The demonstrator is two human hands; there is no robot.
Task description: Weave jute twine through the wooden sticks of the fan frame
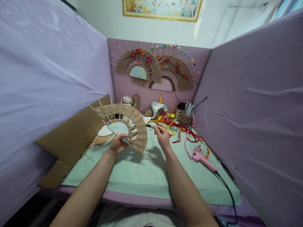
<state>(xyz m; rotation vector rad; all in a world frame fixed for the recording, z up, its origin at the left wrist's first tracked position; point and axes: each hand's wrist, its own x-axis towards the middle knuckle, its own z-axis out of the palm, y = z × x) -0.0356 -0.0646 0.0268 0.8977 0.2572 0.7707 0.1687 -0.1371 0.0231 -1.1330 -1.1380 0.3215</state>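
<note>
My left hand (117, 143) grips a woven twine fan (139, 126) by its lower middle, thumb over the blue floral half-circle (119, 128) at its centre. Thin wooden sticks run out from that centre through the twine band and poke past its outer edge. The fan is tilted above the table. To its right, apart from it, my right hand (162, 135) is closed in a pinch. What its fingers hold, if anything, is too small to make out; a small dark piece shows near the fingertips.
A pink glue gun (203, 160) with a black cord lies right on the green tabletop (142, 175). Behind are red and yellow fuzzy stems (182, 130) and a pot of glue sticks (187, 118). Folded cardboard (71, 138) leans left. Two decorated fans (156, 67) hang on the back panel.
</note>
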